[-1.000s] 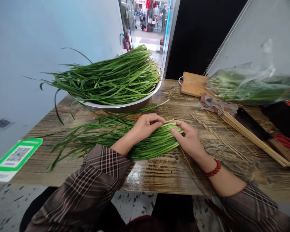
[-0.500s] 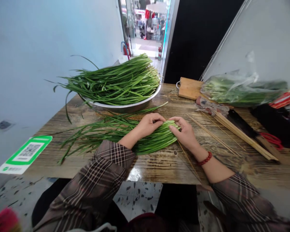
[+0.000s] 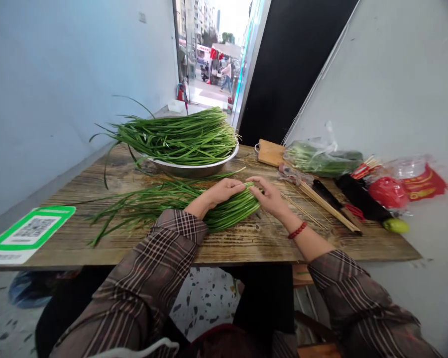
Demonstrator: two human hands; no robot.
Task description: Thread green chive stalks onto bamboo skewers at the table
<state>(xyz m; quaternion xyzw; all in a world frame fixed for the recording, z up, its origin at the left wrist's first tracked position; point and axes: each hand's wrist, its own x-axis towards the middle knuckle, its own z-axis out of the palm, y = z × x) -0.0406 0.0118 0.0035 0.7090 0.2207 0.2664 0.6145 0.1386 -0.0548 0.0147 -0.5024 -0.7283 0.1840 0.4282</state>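
Note:
A flat row of green chives (image 3: 233, 213) lies on the wooden table (image 3: 224, 248), pale stem ends to the right and loose leaves trailing left. My left hand (image 3: 222, 191) rests over the top of the row, thumb and fingers pinched near the stem ends. At those ends my right hand (image 3: 267, 196) curves round the stems, its fingertips close to my left hand's. Behind them stands a metal basin (image 3: 194, 169) heaped with more chives (image 3: 179, 136). Thin wooden skewers (image 3: 304, 211) lie to the right of my right hand.
A cutting board (image 3: 271, 152), bagged greens (image 3: 321, 158), a knife (image 3: 326, 195), a bundle of sticks (image 3: 330, 206) and red packaging (image 3: 425, 184) lie on the right. A green QR card (image 3: 33, 231) sits at the left edge.
The head view has shifted, showing more of the table's right end. My right hand stays at the stem ends, and my left hand still lies over the chives.

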